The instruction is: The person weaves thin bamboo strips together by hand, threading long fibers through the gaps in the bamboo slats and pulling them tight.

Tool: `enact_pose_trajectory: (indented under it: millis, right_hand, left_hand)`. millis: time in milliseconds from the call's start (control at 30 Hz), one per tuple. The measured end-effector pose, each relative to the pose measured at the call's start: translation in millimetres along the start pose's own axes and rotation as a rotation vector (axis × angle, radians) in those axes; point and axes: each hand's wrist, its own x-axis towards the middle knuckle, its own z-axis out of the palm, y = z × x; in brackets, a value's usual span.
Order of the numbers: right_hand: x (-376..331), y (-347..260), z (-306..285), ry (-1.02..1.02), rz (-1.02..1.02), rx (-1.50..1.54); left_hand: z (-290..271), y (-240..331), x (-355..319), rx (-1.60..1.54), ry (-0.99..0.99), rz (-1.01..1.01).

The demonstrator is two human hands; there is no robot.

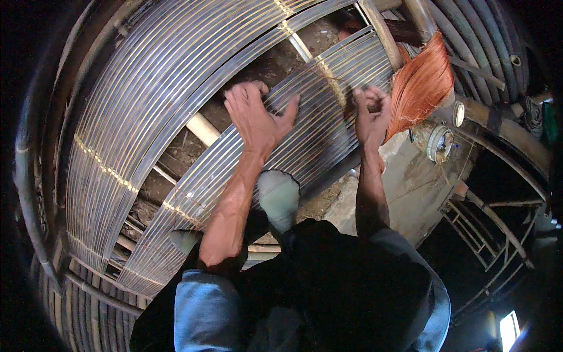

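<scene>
Slat panel lies below us; our left hand spread wide over far edge; right hand narrow, whether pinching anything we cannot tell; orange fibre bundle beside it, likely for easy reach; foot at near edge, perhaps steadying

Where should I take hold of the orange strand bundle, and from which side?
Probably across the middle of the orange bundle, coming from its left edge, where the right grip is close. The strands run side by side, so closing across them should gather them; the lower edge has loose wisps that could slip. A pole runs close at the upper left, so come in below it.
</scene>
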Motion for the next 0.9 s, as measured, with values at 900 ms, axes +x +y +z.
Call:
enact_pose_trajectory:
  millis: [900]
  right_hand:
    - [-19.0, -63.0, 89.7, -0.315, -0.211, -0.713]
  left_hand:
    - [-27.0, -37.5, -39.5, 0.000, -0.031, 0.113]
